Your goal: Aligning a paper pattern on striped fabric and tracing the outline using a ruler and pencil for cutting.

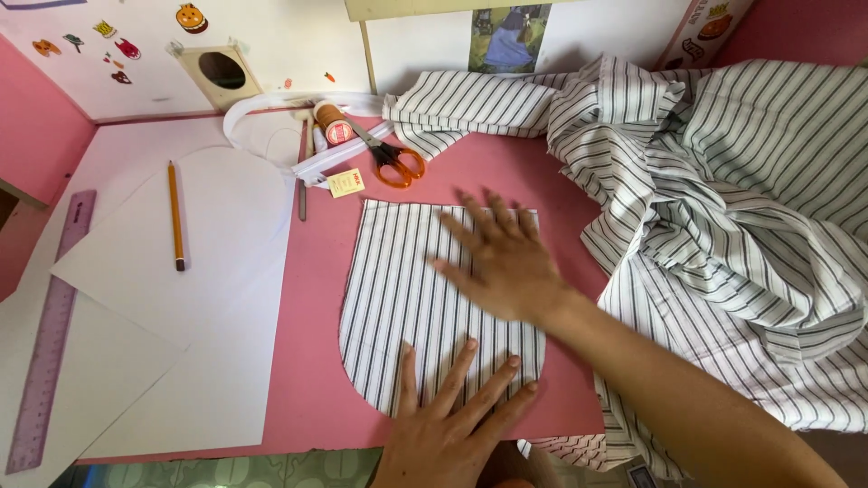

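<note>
Pink tabletop (316,361) carries everything. Heap of striped shirt fabric (723,208) sits right of the pocket-shaped striped fabric piece (398,289), close to its right edge. White paper sheets (181,298) lie left of the piece, pink strip bare between them. Right hand (502,262) flat, fingers spread, on the piece's upper half. Left hand (452,416) flat, fingers splayed, on its rounded bottom edge. Orange-handled scissors (391,161) just above its top edge.

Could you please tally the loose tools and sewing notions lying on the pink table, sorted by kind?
Pencil: 1
Ruler: 1
Scissors: 1
Thread spool: 1
Small yellow packet: 1
Total: 5
</note>
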